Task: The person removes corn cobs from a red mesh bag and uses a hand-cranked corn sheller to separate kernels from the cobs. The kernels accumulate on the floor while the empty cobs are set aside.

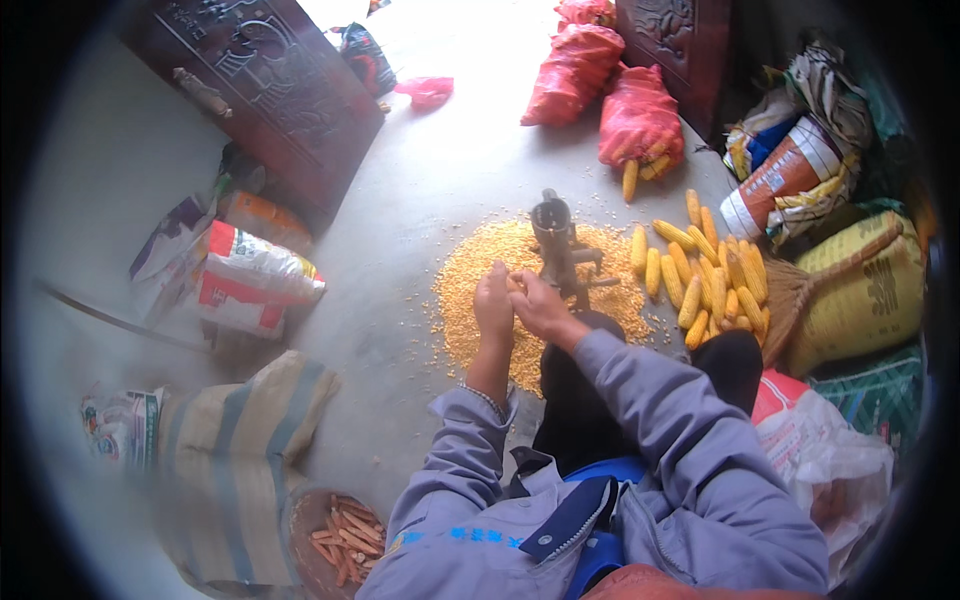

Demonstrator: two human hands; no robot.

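My left hand (494, 304) and my right hand (538, 301) meet over a pile of loose corn kernels (469, 270) on the floor. Between the fingers shows a small part of what looks like a corn cob (514, 285), mostly hidden by the hands. Just beyond and to the right of them, a metal hand-cranked corn sheller (553, 232) stands upright among the kernels. Whole corn cobs (712, 277) with yellow kernels lie heaped to the right of the pile, beside my knee.
Red mesh sacks of corn (641, 120) stand near the doorway. A basin (304, 525) of stripped cobs sits at lower left, by a striped woven sack (240, 465). On the right are a yellow sack (862, 292), a broom (787, 300) and a white plastic bag (825, 457).
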